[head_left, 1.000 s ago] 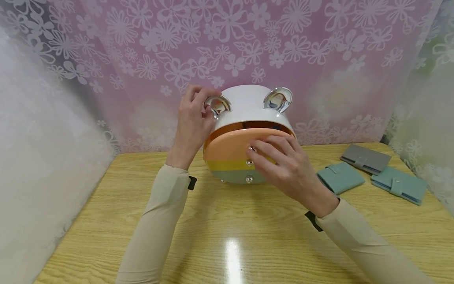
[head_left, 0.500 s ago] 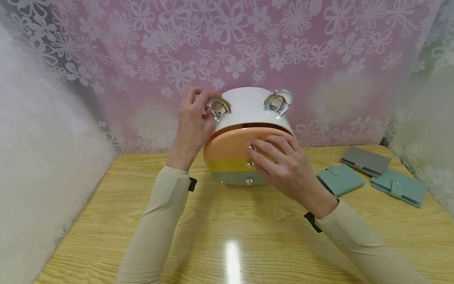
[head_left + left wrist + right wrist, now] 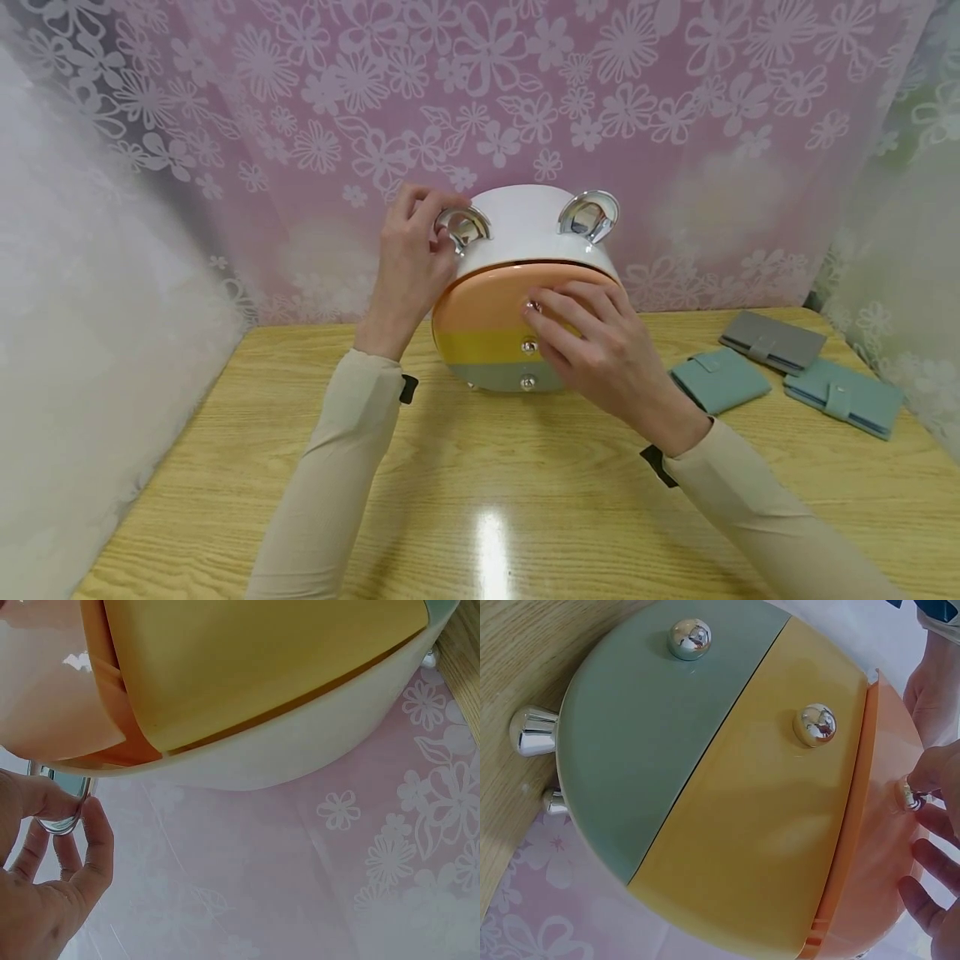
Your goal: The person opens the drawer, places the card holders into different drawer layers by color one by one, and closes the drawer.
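A white rounded drawer box [image 3: 525, 212] with two silver ears stands on the table. Its front has an orange top drawer [image 3: 480, 302], a yellow middle drawer [image 3: 757, 825] and a green bottom drawer [image 3: 652, 742], each with a round silver knob. My left hand [image 3: 408, 267] holds the left silver ear [image 3: 66, 814] between thumb and fingers. With thumb and forefinger my right hand [image 3: 611, 358] pinches the knob [image 3: 907, 793] of the orange drawer, its other fingers spread over the front. The orange drawer sticks out slightly; the other two sit flush.
To the right lie three small wallets: a grey one [image 3: 774, 340], a teal one [image 3: 720, 380] and another teal one [image 3: 846, 397]. The wooden table [image 3: 420, 508] ends at a pink flowered curtain [image 3: 300, 208] behind the box.
My right hand has moved the orange drawer inward, and the dark gap above it has narrowed to a thin line. My left hand keeps its hold on the ear.
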`<state>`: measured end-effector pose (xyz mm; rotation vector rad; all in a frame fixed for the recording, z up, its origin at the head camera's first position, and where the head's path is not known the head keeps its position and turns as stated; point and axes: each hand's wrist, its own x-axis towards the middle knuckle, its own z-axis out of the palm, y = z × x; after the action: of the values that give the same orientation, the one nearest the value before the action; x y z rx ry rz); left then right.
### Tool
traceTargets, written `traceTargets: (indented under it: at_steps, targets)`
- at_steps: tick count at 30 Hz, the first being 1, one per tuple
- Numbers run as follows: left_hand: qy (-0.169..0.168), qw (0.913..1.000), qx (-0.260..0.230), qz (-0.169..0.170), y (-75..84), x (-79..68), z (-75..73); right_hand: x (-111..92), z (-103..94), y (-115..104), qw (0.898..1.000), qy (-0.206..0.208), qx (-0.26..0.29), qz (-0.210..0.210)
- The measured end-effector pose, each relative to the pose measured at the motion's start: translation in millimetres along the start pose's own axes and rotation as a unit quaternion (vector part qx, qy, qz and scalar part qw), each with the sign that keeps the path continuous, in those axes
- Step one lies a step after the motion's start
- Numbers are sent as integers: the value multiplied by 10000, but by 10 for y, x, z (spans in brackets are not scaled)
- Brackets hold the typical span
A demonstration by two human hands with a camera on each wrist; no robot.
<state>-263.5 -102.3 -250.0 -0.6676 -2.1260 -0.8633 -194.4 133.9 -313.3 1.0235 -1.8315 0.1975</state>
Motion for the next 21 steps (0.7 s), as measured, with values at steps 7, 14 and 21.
traceTargets:
  at_steps: [7, 14, 21]
  targets:
    - [-22, 10000, 41, 8, 0, 3, -2, 14, 33, 21, 10000, 40, -90, -3]
    - [9, 10000, 2, -6, 1, 16, 5, 10, 51, 27, 9997, -16, -219, 80]
    - [-34, 9999, 40, -107, 14, 9, -2, 15, 69, 33, 9996, -34, -271, 99]
